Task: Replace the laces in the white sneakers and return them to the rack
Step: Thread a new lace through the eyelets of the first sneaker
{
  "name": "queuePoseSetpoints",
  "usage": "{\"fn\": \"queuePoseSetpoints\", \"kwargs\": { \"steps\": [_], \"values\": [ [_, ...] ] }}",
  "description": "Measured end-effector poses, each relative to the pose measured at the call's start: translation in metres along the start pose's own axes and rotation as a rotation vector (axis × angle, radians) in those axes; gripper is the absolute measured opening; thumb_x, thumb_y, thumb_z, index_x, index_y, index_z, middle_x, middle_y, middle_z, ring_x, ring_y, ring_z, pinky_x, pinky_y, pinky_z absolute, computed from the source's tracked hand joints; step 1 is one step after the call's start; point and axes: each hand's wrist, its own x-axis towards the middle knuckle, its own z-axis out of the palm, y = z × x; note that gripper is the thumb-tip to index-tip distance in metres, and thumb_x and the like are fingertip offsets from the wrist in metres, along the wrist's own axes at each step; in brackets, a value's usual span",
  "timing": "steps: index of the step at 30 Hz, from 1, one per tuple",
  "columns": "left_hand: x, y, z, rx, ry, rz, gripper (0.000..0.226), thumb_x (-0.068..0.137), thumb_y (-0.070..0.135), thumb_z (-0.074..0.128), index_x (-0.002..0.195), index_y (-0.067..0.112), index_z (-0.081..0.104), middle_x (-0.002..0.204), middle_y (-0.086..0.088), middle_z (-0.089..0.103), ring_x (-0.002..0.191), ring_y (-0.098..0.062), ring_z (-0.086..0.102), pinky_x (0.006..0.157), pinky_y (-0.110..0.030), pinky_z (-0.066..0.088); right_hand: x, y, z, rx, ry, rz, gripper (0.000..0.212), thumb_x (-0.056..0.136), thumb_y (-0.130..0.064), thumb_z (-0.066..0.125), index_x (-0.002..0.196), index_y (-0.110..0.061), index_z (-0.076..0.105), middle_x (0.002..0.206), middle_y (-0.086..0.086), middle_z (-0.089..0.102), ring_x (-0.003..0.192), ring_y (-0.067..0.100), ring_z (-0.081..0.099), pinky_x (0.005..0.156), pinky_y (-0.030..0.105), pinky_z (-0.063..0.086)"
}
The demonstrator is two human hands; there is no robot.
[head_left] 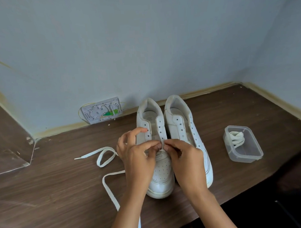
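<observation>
Two white sneakers stand side by side on the brown wooden surface, toes toward me. The left sneaker has bare upper eyelets. The right sneaker shows no lace. My left hand and my right hand meet over the left sneaker's lowest eyelets, both pinching a white lace there. The rest of that lace trails left in a loop and runs down past my left forearm.
A clear plastic tub holding another bundled white lace sits right of the shoes. A white wall box with wires is fixed low on the grey wall. The surface's front edge drops off at the lower right.
</observation>
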Motion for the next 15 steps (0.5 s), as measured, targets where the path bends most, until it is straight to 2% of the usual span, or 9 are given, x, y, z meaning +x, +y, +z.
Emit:
{"fn": "queuePoseSetpoints", "kwargs": {
  "steps": [2,5,8,9,11,13,15],
  "values": [
    [0.001,-0.001,0.000,-0.018,-0.006,0.007,0.022,0.071,0.016,0.085,0.079,0.035,0.078,0.120,0.017,0.053,0.117,-0.013,0.031,0.099,-0.047,0.036,0.001,0.001,0.001,-0.003,0.013,-0.010,0.016,0.089,-0.011,0.069,0.094,-0.026,0.075,0.076,-0.026,0.064,0.079,-0.004,0.064,0.068,0.009,0.048],
    [-0.001,-0.005,0.000,0.005,-0.036,0.040,0.019,0.076,0.016,0.082,0.082,0.034,0.078,0.123,0.009,0.056,0.118,-0.015,0.035,0.099,-0.053,0.036,0.004,0.003,0.004,-0.121,0.016,-0.114,0.015,0.089,-0.008,0.067,0.088,-0.023,0.070,0.079,-0.015,0.062,0.072,0.005,0.060,0.061,0.021,0.050],
    [-0.007,-0.005,0.000,0.064,-0.071,0.083,0.018,0.082,0.020,0.065,0.095,0.029,0.074,0.130,0.006,0.052,0.119,-0.016,0.045,0.104,-0.061,0.031,0.009,0.006,0.008,-0.226,-0.033,-0.204,0.014,0.090,-0.003,0.059,0.087,-0.016,0.063,0.085,-0.007,0.054,0.070,0.011,0.052,0.057,0.029,0.047],
    [-0.009,-0.003,0.000,0.069,-0.078,0.083,0.023,0.084,0.023,0.059,0.102,0.029,0.072,0.131,0.007,0.049,0.118,-0.015,0.048,0.106,-0.063,0.029,0.010,0.005,0.008,-0.242,-0.045,-0.222,0.016,0.088,0.001,0.058,0.087,-0.014,0.061,0.086,-0.005,0.053,0.071,0.013,0.051,0.057,0.028,0.046],
    [-0.011,-0.002,-0.004,0.049,-0.078,0.079,0.031,0.091,0.030,0.048,0.117,0.031,0.066,0.132,0.012,0.047,0.118,-0.003,0.048,0.110,-0.063,0.024,0.011,0.005,0.004,-0.251,-0.033,-0.218,0.023,0.083,0.009,0.055,0.085,-0.013,0.055,0.086,-0.004,0.049,0.072,0.014,0.048,0.061,0.017,0.040],
    [-0.009,-0.007,-0.011,0.021,-0.083,0.106,0.033,0.097,0.032,0.042,0.123,0.033,0.062,0.130,0.014,0.049,0.115,0.008,0.044,0.110,-0.062,0.024,0.016,0.004,-0.009,-0.240,0.039,-0.164,0.034,0.076,0.016,0.048,0.083,-0.018,0.048,0.086,-0.005,0.046,0.075,0.013,0.044,0.066,0.011,0.035],
    [-0.004,-0.016,-0.020,-0.003,-0.116,0.151,0.032,0.099,0.025,0.043,0.123,0.033,0.060,0.124,0.015,0.054,0.112,0.007,0.048,0.105,-0.061,0.031,0.027,0.010,-0.029,-0.241,0.146,-0.102,0.036,0.074,0.015,0.040,0.083,-0.019,0.043,0.087,-0.004,0.045,0.079,0.014,0.042,0.070,0.015,0.033]
  ]
}}
